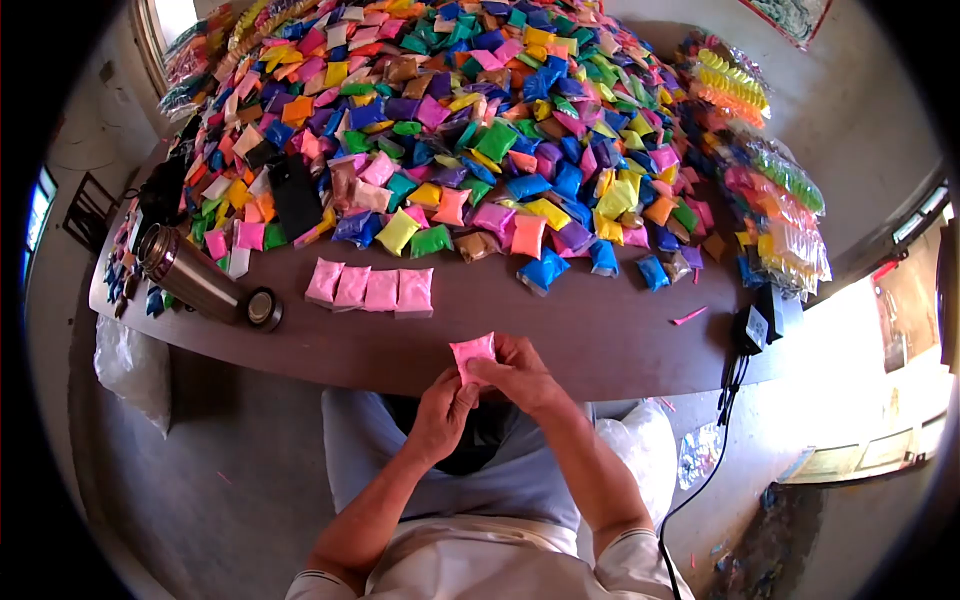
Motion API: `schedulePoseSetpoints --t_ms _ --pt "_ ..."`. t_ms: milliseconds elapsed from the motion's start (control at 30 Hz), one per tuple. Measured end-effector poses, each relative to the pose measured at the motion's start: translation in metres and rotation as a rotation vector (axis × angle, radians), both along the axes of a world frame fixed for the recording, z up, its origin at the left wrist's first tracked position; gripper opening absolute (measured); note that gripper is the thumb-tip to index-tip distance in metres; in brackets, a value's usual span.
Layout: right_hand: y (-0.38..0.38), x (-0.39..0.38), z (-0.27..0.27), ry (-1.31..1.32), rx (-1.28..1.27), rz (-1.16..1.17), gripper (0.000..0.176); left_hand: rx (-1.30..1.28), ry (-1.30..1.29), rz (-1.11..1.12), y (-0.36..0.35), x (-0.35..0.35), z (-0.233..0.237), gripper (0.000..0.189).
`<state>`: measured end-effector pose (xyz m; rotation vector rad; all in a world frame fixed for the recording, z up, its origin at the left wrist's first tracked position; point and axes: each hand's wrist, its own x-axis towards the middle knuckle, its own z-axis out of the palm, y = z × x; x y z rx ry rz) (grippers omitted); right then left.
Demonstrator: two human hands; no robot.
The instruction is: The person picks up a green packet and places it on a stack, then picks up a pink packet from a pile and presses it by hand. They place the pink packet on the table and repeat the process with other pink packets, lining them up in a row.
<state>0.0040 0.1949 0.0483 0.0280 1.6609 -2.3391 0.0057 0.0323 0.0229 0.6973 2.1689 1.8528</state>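
Note:
A small pink packet (472, 352) is held up between my two hands, just over the near edge of the table. My right hand (515, 372) pinches it from the right, with the thumb across its front. At its lower left corner my left hand (444, 408) grips with thumb and fingers closed. Several similar pink packets (381, 290) lie side by side in a row on the table, ahead and to the left of my hands. What the packet contains cannot be made out.
A large heap of colourful packets (497, 140) covers the back of the brown table (600, 330). A metal flask (190, 272) lies at the left beside its round cap (264, 308). Black adapters (752, 328) with cables sit at the right edge. Bundles of packets (785, 200) stand far right.

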Motion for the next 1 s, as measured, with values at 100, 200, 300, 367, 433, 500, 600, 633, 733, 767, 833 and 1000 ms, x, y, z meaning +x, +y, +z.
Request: schedulePoseSetpoints --t_ms 100,200,300,367,433,500,600,633,733,767,833,1000 --pt "-0.002 0.000 -0.012 0.122 -0.110 0.017 0.019 -0.013 0.022 0.011 -0.001 0.001 0.001 0.035" --pt "-0.003 0.003 -0.007 0.091 -0.090 -0.079 0.018 -0.003 0.005 0.018 -0.001 0.001 -0.002 0.037" --pt "-0.001 0.002 0.009 -0.059 -0.110 -0.058 0.020 -0.015 -0.005 0.011 -0.004 -0.002 -0.005 0.036" --pt "-0.001 0.001 0.010 -0.001 -0.122 -0.055 0.021 -0.031 -0.022 0.000 -0.003 -0.002 -0.002 0.036" --pt "-0.002 0.000 0.000 0.018 -0.080 -0.066 0.022 -0.017 -0.001 -0.005 0.001 0.001 0.004 0.036" --pt "-0.004 0.000 -0.010 0.037 -0.038 -0.079 0.023 -0.030 0.018 -0.003 0.002 0.003 0.005 0.036" --pt "-0.006 0.001 -0.012 0.135 -0.112 -0.105 0.020 -0.043 0.041 0.000 0.001 0.003 0.000 0.036" --pt "-0.006 0.002 -0.004 0.090 -0.123 -0.111 0.018 -0.046 0.042 0.001 0.001 0.002 -0.002 0.035" --pt "-0.007 0.001 0.003 0.038 -0.073 -0.111 0.014 -0.023 0.030 0.012 0.000 0.001 -0.006 0.035" --pt "-0.008 0.001 0.003 0.029 -0.013 -0.101 0.013 -0.022 0.030 0.009 0.001 0.002 -0.005 0.035" --pt "-0.009 0.000 -0.002 0.076 -0.052 -0.075 0.013 -0.042 0.020 -0.002 0.002 0.003 -0.003 0.035" --pt "-0.006 0.004 -0.016 0.172 -0.119 -0.065 0.014 -0.075 0.059 -0.010 0.004 0.005 -0.003 0.036"
